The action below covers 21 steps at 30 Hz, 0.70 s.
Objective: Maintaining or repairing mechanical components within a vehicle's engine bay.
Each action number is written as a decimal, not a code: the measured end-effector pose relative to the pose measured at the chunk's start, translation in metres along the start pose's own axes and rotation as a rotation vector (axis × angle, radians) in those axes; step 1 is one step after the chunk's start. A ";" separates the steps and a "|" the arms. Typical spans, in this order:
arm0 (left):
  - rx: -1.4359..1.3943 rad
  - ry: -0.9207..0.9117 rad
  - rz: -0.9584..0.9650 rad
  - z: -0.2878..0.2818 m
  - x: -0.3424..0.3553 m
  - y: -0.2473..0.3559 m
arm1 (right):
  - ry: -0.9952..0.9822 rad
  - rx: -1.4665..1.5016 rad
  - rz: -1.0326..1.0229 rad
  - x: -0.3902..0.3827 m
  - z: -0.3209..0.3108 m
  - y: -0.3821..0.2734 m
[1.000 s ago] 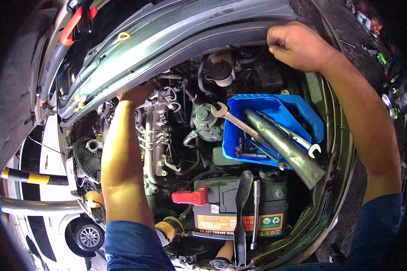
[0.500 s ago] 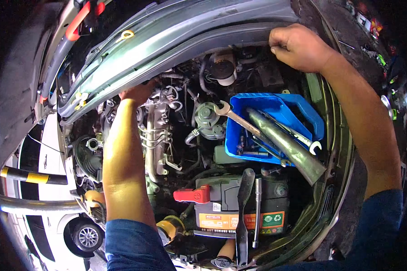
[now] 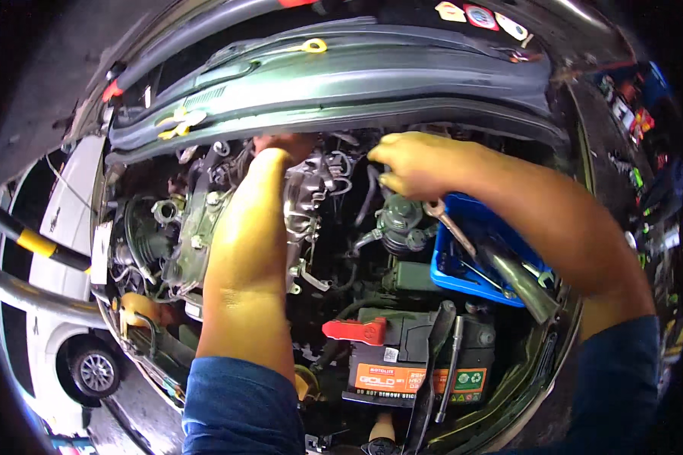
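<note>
My left hand point(image 3: 287, 142) reaches in at the back of the engine, under the edge of the cowl panel point(image 3: 281, 95). Its fingers are hidden there, so what it touches does not show. Over the rear of the engine bay, my right hand point(image 3: 417, 163) hangs with its fingers loosely bent and a gap at the thumb; nothing shows in it. Just below this hand are a combination wrench point(image 3: 454, 226) and a blue tool tray point(image 3: 470, 284). The metal engine top point(image 3: 303, 199), with its pipes, lies right of my left forearm. A round-topped housing point(image 3: 400, 216) stands between engine and tray.
A black battery point(image 3: 402, 326) with a red terminal cover point(image 3: 354, 331) stands at the front. A dark flat bar point(image 3: 432, 364) and a long socket tool point(image 3: 451, 371) lie across it. A tapered metal tube point(image 3: 525, 287) leans out of the tray. A white car point(image 3: 53, 318) stands at left.
My right hand has left the cowl's right side and moved left, toward the engine's rear. My left hand stays at the back of the engine. The view has shifted.
</note>
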<state>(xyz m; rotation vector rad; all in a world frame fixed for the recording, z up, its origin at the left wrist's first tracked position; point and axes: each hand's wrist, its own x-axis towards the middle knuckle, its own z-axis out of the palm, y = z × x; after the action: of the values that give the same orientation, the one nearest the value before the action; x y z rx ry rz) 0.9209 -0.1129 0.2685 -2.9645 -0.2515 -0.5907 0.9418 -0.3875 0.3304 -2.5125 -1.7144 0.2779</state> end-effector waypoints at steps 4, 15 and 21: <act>-0.089 -0.216 -0.143 -0.013 -0.004 0.006 | -0.279 0.091 0.209 0.092 0.025 -0.008; -0.123 -0.124 -0.171 0.025 0.000 -0.004 | 0.538 0.358 -0.103 0.224 0.104 0.040; -0.259 -0.218 -0.320 0.006 -0.003 0.000 | 0.419 0.427 -0.130 0.240 0.118 0.066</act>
<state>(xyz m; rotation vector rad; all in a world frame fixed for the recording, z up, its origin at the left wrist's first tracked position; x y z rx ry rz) 0.9204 -0.1123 0.2623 -3.2679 -0.7323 -0.3488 1.0636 -0.1918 0.1796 -1.9747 -1.4586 0.0838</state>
